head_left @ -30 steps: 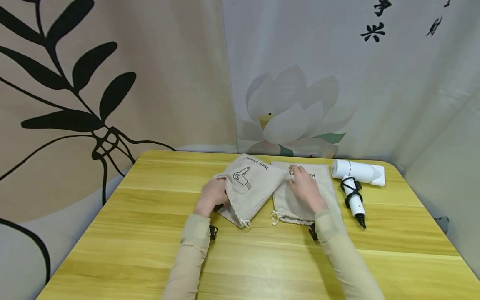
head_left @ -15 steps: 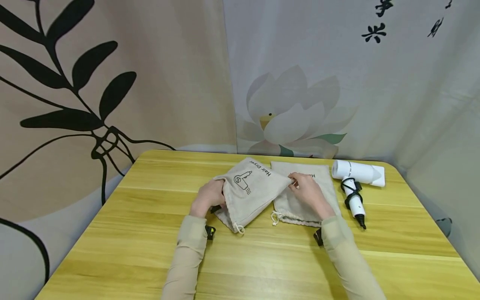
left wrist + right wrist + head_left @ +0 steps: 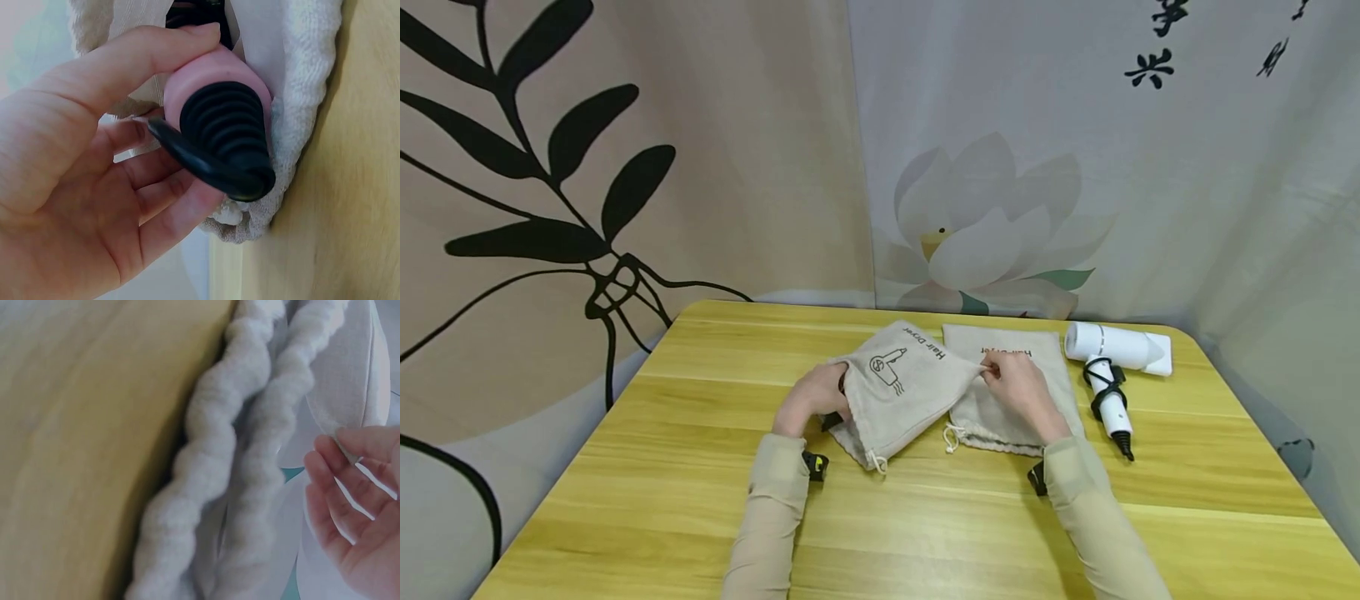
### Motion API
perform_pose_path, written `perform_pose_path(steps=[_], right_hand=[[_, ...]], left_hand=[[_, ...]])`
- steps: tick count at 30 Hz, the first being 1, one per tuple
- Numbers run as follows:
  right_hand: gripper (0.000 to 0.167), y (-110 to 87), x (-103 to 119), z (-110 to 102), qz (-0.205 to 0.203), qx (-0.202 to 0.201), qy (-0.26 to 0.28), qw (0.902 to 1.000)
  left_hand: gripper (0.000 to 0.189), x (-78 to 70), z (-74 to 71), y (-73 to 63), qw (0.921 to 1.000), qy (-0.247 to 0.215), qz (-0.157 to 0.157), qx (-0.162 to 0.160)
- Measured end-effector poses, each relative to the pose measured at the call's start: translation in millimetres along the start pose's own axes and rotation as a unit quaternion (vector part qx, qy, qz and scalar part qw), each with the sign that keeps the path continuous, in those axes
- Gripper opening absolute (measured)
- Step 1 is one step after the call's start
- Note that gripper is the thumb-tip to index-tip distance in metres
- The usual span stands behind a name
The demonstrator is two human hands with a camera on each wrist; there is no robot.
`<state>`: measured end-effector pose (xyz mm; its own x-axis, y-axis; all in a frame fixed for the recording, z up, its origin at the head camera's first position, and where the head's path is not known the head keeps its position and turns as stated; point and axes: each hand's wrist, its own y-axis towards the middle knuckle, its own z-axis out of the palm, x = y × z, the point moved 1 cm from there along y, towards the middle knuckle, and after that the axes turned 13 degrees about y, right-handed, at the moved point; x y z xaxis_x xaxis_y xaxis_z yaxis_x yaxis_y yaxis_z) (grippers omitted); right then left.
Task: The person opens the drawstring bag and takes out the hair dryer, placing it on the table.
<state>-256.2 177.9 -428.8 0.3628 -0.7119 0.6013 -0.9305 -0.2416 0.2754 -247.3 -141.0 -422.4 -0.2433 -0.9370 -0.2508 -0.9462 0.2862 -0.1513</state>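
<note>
Where my forearms enter from the near edge, the entries begin: two beige sleeves [image 3: 767, 517], each with a black wrist device [image 3: 815, 467].

Surface [image 3: 925, 542]: yellow, wood-grained.

Left hand [image 3: 812, 396]: mine, thumb laid over and fingers curled beneath, clamped on a pink handle [image 3: 215, 67]. That handle lies partly inside the mouth of the first bag; it ends in a black ribbed cord guard [image 3: 228, 119], from which a black cord [image 3: 203, 164] bends back towards my fingers.

First bag [image 3: 917, 404]: greyish-beige cloth, set askew, printed "Hair Dryer" with a line drawing, white drawstring at its near corner.

Right hand [image 3: 1018, 387]: mine, thumb and fingertips together, pinching that bag's right-hand corner.

Second bag [image 3: 988, 421]: matching cloth, lying beneath my right hand, puckered mouth towards me, lettering partly covered.

White hair dryer [image 3: 1116, 347]: right of the second bag, barrel at the far side, black cord wound about its handle.

Backdrop [image 3: 760, 167]: hung fabric; pale lotus [image 3: 985, 221] at centre, dark leafy stem [image 3: 523, 137] at left, black characters upper right.
</note>
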Motion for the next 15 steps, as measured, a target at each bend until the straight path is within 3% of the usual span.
perform_pose_path(steps=[7, 15], right_hand=[[0.009, -1.5, -1.3, -1.2, 0.009, -0.003, -0.003, 0.9999], [0.01, -2.3, -2.9, -3.5, 0.017, -0.008, -0.005, 0.9998]], left_hand=[[0.071, 4.8, -0.5, -0.1, 0.9995, -0.025, -0.001, 0.019], [0.039, 9.8, -2.1, -1.5, 0.9986, -0.049, 0.015, 0.015]])
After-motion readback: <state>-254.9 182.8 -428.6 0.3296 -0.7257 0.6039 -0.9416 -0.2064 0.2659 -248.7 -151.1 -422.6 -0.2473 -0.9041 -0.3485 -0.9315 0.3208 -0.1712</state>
